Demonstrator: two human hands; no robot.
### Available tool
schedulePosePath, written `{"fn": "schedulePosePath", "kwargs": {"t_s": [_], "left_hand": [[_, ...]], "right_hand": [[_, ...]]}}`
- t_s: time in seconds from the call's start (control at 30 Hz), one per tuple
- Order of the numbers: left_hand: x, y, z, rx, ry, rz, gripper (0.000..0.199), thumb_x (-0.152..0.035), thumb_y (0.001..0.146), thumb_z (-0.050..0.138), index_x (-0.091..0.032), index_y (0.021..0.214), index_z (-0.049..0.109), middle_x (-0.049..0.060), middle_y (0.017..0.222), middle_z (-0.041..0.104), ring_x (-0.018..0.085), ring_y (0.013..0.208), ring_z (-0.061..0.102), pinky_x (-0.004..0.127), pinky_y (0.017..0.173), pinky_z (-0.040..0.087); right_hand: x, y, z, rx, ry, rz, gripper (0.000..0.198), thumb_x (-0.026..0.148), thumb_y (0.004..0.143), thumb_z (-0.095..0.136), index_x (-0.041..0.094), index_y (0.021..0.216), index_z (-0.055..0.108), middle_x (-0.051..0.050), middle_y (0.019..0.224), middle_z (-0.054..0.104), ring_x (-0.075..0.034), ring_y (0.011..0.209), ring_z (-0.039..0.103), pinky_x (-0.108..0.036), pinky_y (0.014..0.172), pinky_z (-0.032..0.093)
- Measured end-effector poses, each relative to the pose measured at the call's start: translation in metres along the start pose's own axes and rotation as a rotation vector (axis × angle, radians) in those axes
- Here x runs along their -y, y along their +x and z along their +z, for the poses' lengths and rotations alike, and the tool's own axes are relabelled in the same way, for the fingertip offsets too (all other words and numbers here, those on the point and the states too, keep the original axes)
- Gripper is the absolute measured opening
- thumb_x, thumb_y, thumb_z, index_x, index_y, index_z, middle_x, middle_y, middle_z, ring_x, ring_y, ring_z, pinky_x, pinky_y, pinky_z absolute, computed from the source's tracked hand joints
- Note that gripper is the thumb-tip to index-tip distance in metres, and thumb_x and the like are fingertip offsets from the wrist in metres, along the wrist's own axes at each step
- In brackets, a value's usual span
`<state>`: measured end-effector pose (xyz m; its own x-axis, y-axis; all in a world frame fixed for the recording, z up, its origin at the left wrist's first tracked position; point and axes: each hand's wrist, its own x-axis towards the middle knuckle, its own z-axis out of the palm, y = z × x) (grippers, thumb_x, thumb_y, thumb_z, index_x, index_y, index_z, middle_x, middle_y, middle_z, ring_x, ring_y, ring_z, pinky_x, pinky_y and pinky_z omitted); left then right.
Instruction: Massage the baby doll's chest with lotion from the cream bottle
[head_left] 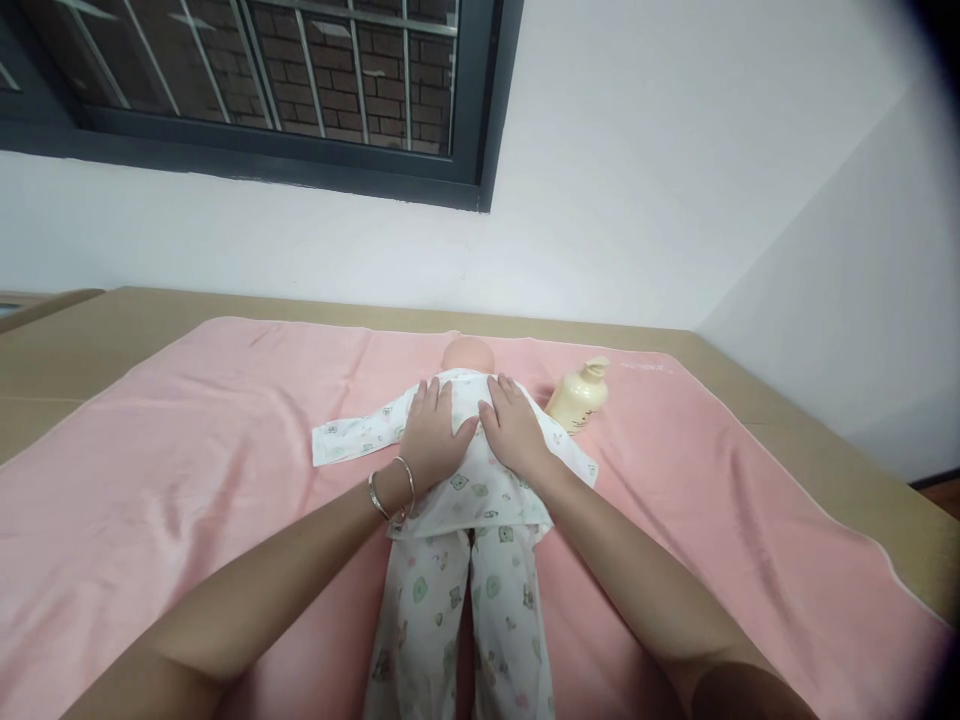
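A baby doll (469, 354) lies stretched out with its head at the far end, only the smooth crown showing. It wears a white printed top (480, 487) and matching trousers (427, 590). Flat on the left side of the top rests my left hand (431, 440), fingers stretched out, a silver bangle at the wrist. My right hand (514, 425) lies flat on the other side, fingers extended, its thumb close to the left thumb. Neither hand grips anything. Just right of the doll's shoulder a cream pump bottle (579, 396) leans at a tilt on the cloth.
A pink sheet (225, 440) with some wrinkles is spread under the doll. It covers much of a tan table (780, 400), which stands against a white wall (600, 200). A dark-framed window (471, 100) with bars is above on the left.
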<state>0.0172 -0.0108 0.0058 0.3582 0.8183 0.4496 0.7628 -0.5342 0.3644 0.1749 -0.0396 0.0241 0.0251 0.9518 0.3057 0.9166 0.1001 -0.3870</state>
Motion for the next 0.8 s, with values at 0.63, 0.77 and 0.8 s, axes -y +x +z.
{"fn": "schedulePosePath", "kwargs": {"t_s": [0.63, 0.77, 0.8], "left_hand": [[-0.032, -0.013, -0.048, 0.040, 0.147, 0.220, 0.027, -0.021, 0.090, 0.041, -0.013, 0.103, 0.064, 0.016, 0.106, 0.066, 0.031, 0.103, 0.061, 0.050, 0.092, 0.048], [-0.013, 0.005, -0.038, -0.018, 0.030, 0.219, 0.030, -0.024, 0.092, 0.041, -0.015, 0.112, 0.062, 0.014, 0.115, 0.064, 0.028, 0.110, 0.058, 0.046, 0.096, 0.047], [-0.007, 0.009, -0.034, -0.018, 0.007, 0.212, 0.032, -0.027, 0.093, 0.042, -0.015, 0.117, 0.060, 0.015, 0.121, 0.062, 0.028, 0.115, 0.055, 0.046, 0.100, 0.046]], "right_hand": [[0.039, -0.036, -0.058, 0.224, -0.162, -0.191, 0.045, 0.020, 0.095, 0.034, 0.013, 0.136, 0.053, -0.015, 0.141, 0.053, -0.028, 0.132, 0.048, -0.041, 0.107, 0.037], [0.026, -0.017, -0.043, 0.139, -0.012, -0.146, 0.045, 0.029, 0.100, 0.031, 0.018, 0.137, 0.052, -0.010, 0.145, 0.051, -0.023, 0.135, 0.044, -0.038, 0.110, 0.035], [0.021, -0.011, -0.037, 0.113, 0.009, -0.138, 0.046, 0.032, 0.100, 0.031, 0.017, 0.139, 0.050, -0.010, 0.147, 0.047, -0.022, 0.138, 0.040, -0.038, 0.113, 0.030]]}}
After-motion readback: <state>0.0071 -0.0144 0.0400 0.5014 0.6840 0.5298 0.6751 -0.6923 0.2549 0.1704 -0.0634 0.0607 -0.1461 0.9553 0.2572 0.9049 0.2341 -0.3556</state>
